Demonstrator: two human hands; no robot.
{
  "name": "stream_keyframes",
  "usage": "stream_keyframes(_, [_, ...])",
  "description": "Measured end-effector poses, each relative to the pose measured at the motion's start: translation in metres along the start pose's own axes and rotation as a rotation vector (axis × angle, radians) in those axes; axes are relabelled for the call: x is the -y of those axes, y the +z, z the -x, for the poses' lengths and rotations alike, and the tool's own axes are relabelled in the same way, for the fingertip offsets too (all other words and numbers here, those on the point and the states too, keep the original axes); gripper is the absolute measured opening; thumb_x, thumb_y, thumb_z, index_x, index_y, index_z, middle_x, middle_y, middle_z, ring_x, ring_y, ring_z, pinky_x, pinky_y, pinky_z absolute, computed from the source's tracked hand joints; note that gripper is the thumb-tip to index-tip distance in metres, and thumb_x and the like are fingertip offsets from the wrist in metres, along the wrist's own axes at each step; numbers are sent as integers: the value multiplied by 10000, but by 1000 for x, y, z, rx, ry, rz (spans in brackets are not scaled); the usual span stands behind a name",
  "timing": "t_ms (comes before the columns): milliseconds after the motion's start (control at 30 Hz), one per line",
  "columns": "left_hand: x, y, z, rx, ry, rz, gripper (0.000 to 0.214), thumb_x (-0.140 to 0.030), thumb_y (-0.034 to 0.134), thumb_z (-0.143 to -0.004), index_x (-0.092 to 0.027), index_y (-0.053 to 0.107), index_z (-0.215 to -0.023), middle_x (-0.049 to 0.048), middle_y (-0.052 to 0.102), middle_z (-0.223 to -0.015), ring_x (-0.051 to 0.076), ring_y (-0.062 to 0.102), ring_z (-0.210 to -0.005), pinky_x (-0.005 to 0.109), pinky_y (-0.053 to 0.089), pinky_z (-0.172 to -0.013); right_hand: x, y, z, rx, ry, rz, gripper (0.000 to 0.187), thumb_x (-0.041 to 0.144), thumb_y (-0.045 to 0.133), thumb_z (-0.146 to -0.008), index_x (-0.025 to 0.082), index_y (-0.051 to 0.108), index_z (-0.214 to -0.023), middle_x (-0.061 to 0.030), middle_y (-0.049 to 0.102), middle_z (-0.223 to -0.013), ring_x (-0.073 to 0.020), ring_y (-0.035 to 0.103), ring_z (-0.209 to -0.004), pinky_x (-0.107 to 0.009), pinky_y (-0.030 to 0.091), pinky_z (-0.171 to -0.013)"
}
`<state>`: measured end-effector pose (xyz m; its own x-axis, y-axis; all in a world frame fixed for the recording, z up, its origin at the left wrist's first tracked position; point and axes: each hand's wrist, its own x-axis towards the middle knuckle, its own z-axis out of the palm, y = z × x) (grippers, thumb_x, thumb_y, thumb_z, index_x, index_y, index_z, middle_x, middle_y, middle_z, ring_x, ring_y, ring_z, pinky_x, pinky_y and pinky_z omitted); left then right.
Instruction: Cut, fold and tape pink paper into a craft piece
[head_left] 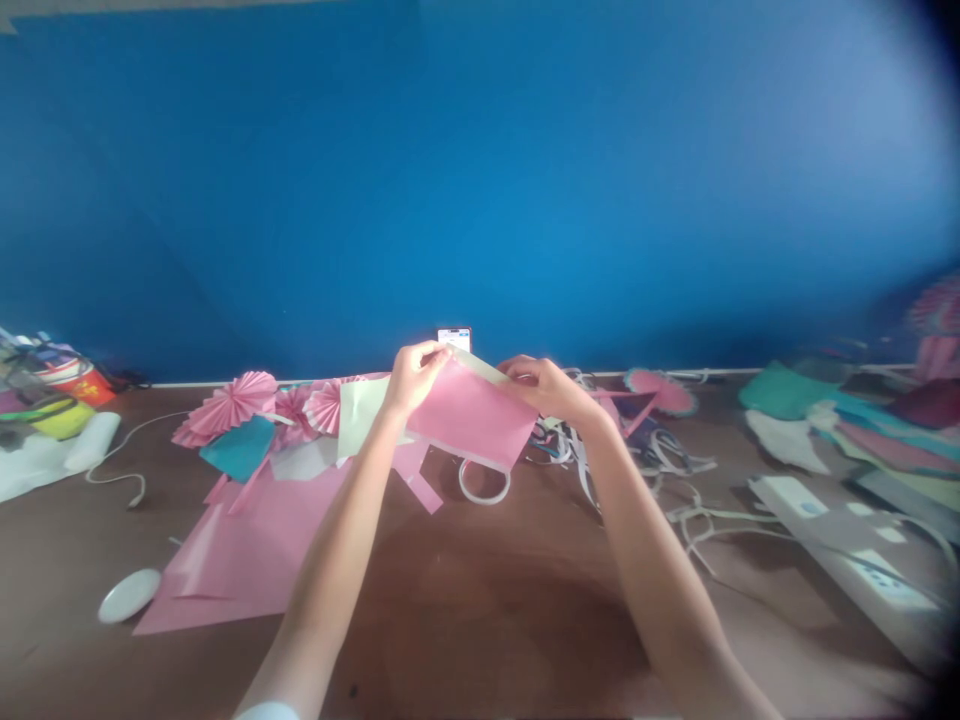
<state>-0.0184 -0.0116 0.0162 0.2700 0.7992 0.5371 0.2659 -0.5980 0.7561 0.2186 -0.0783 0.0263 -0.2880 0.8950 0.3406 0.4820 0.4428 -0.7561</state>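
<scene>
A rectangular sheet of pink paper [472, 415] hangs tilted in the air, with a pale strip along its upper edge. At that edge's left corner, my left hand [416, 375] pinches the paper between thumb and fingers. My right hand [546, 388] grips the upper right corner with curled fingers. Below the sheet's lower edge lies a white ring-shaped roll [484, 484], partly hidden by the paper. A phone [454, 338] with a lit screen stands behind my hands against the blue wall.
Pink folded paper fans [240, 398] and a large pink sheet [247, 550] lie on the left of the brown table [480, 620]. A white round object [129, 596] is beside them. On the right are tangled white strips [592, 460], a power strip [847, 545] and coloured paper [795, 390].
</scene>
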Motion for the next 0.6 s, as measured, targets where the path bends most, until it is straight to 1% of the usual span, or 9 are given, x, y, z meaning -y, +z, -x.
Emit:
stream_keyframes(100, [-1,3,1,4,2,-11,371,-464,580,-878,-147,739,-987,114,740,-1006,275,671,-954,351,490,-858,0,0,0,0,29,-10,231,383,632,-823,173,703,-757,-104,661,-1154,-202,643,-878,-312,506,-709])
stream_keyframes(200, [-2,6,1,8,9,-35,379,-469,593,-869,-145,742,-996,123,741,-1014,276,673,-947,354,493,-852,-6,2,-2,-26,14,25,270,393,650,-810,171,648,-656,-110,634,-1204,-211,640,-932,-331,508,-761])
stream_keyframes(267, [-1,8,1,0,24,-73,375,-465,584,-875,-146,744,-991,125,742,-1009,272,675,-924,348,493,-829,-12,3,-4,-60,0,70,266,386,675,-787,176,621,-632,-111,616,-1232,-227,634,-979,-350,506,-799])
stream_keyframes(333, [2,9,0,-27,40,-125,364,-454,562,-891,-153,746,-982,119,744,-1002,267,677,-902,337,485,-801,-16,5,-5,-76,-21,114,216,366,706,-757,186,627,-668,-109,588,-1280,-247,620,-1033,-375,500,-845])
stream_keyframes(400, [5,9,0,-60,51,-161,353,-445,552,-898,-161,747,-972,112,746,-997,267,678,-900,326,474,-786,-17,5,-5,-55,-60,142,165,338,727,-736,195,645,-742,-106,543,-1347,-267,592,-1105,-406,478,-910])
stream_keyframes(467, [8,8,-1,-72,59,-171,347,-446,555,-896,-165,746,-960,107,748,-993,269,677,-911,318,467,-782,-14,6,-4,-28,-104,139,159,318,734,-731,199,643,-786,-104,509,-1385,-278,556,-1175,-429,446,-967])
stream_keyframes(533, [10,7,-1,-62,69,-170,350,-451,550,-897,-165,746,-947,103,749,-981,268,676,-908,310,462,-770,-9,6,-3,-23,-134,89,172,317,737,-734,195,619,-759,-102,493,-1396,-277,532,-1214,-421,438,-980])
stream_keyframes(600, [10,6,-2,-53,73,-183,360,-461,542,-899,-167,744,-944,96,750,-957,260,675,-874,305,459,-751,-6,6,-3,-34,-157,15,209,335,742,-734,192,590,-725,-97,487,-1397,-270,530,-1217,-401,450,-962])
